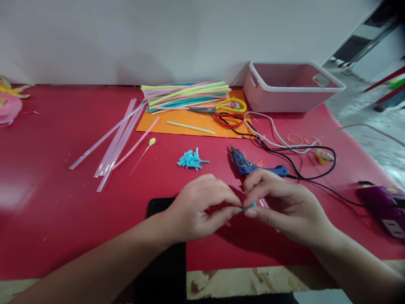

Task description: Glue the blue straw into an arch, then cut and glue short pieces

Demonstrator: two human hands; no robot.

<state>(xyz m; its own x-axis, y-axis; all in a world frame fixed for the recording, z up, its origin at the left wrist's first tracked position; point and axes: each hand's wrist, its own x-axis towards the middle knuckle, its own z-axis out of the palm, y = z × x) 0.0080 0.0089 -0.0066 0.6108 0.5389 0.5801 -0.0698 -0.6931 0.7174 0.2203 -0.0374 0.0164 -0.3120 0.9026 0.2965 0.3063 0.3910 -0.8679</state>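
Note:
Between the fingertips of both hands is a short blue pipe cleaner piece (253,204), mostly covered by the fingers. My left hand (205,207) pinches one end with thumb and forefinger. On the other end, my right hand (278,202) is closed in a pinch too. Just beyond the hands lies a small pile of cut blue pipe cleaner pieces (191,159). A blue glue gun (243,160) rests on the table right behind my right hand, partly hidden by it.
Long pipe cleaners (186,95) and scissors (221,110) lie on an orange sheet (158,123) at the back. A pink basket (284,99) stands back right. Clear glue sticks (117,139) lie left. Cables (303,147) run to a purple power strip (379,207). A black phone-like slab (167,261) sits under my left wrist.

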